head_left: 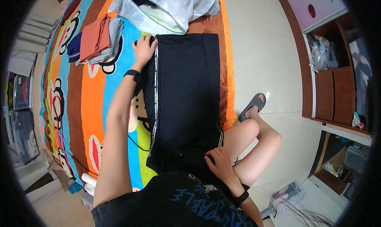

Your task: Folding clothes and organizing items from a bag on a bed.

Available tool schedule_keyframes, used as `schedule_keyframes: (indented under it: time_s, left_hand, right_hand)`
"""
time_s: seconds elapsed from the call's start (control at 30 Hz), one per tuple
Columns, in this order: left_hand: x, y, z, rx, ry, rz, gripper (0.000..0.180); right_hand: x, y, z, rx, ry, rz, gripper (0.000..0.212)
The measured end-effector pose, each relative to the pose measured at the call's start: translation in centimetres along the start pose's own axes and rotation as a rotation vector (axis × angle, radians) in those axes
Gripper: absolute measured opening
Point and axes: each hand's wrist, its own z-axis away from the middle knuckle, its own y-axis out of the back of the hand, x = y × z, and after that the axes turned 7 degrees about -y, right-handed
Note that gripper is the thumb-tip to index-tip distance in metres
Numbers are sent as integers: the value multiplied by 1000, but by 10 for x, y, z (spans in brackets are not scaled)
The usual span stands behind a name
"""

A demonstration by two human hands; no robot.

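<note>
Black trousers (186,88) with a white lettered stripe along the side lie lengthwise on the bed in front of me. At their far left corner my left hand (144,49) rests on the cloth, fingers spread and slightly bent, thumb by the stripe. My right hand (220,163) is at the near right edge beside my thigh. Its fingers are bent, with black cloth between thumb and forefinger. The near end of the trousers meets my dark shirt, so their border there is hard to make out.
A folded stack of clothes (95,40) lies at the far left of the striped bedspread (89,100). Beyond the trousers sits a translucent white bag (186,8) with clothes inside. Tiled floor (258,48) and a brown cabinet (333,92) are on the right. A thin dark cable (137,145) crosses the bed.
</note>
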Motion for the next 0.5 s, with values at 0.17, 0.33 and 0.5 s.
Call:
schedule_keyframes:
  time_s: [0.17,0.33,0.5]
  left_hand:
    - [-3,20,-11,62,-222,243,22]
    - [-17,13,-23,27,-179,472,24]
    - [-32,30,-33,-170,-83,599,28]
  right_hand:
    - [0,-3,-2,-47,-19,32,11]
    - [-1,-3,-4,-63,-5,41,11]
    - [-5,1,-5,-83,-12,35,12]
